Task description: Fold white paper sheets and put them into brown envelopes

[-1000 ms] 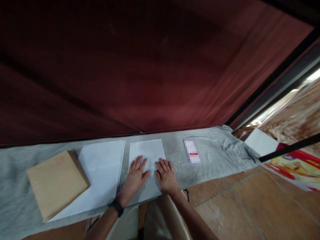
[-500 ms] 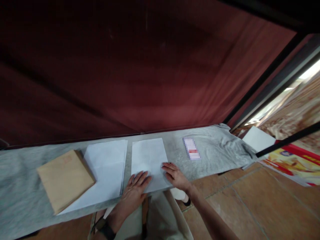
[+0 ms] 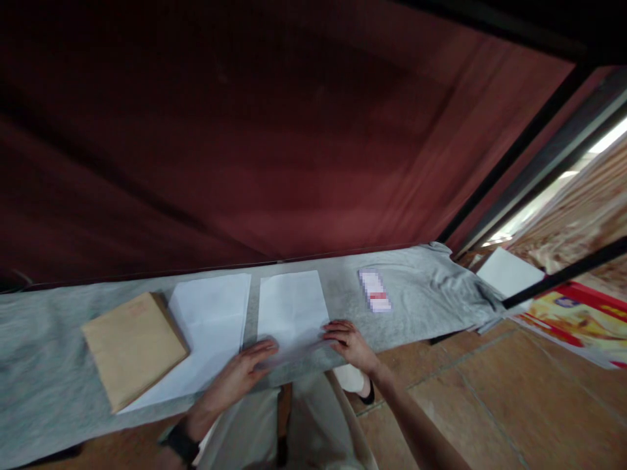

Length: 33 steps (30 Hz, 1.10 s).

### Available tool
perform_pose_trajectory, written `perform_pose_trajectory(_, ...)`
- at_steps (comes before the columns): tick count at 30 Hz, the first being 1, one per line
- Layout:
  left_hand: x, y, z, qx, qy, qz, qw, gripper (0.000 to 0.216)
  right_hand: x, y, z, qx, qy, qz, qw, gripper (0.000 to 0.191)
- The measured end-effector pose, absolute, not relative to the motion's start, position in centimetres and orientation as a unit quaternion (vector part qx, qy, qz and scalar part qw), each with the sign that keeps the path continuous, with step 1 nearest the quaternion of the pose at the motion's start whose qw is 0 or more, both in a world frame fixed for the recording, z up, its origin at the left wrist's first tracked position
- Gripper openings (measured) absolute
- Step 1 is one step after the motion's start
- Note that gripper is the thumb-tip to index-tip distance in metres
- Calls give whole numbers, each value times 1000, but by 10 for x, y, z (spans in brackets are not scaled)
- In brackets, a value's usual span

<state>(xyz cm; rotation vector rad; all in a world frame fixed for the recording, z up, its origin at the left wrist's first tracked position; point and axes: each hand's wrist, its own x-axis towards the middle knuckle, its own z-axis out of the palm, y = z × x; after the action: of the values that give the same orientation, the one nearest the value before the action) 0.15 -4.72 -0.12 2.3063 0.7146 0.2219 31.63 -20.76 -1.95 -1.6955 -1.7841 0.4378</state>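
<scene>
Centrally, white paper (image 3: 294, 300) on grey-draped worktop (image 3: 416, 300); left hand (image 3: 242, 373), blurred, fingers extended rightward, at near left corner; right hand (image 3: 350, 346), fingers bent, at near right corner; grasp by either indiscernible.

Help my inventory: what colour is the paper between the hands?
The paper is white (head view).

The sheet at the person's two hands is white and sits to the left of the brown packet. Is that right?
Not quite: the head view shows the sheet to the right of the brown packet. It is white, and at the left hand and right hand.
</scene>
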Motion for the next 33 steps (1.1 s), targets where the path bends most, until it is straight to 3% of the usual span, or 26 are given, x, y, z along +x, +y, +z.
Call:
perform_pose_trajectory(4, -1, -39, -3, 827, 335, 145, 428, 32, 317, -201, -14, -643, -654, 180, 357, 20)
perform_pose_trajectory(11, 20, -30, 8, 740, 439, 205, 467, 46, 314, -187, 0, -693, -592, 191, 364, 27)
perform_pose_trajectory(22, 53, -8, 4, 728, 504, 295, 360, 41, 308, -140, -3, -803, -482, 171, 306, 32)
perform_pose_trajectory(33, 77, 10, 13, 764, 593, 155, 201, 29, 301, -107, -2, -875, -438, 99, 182, 33)
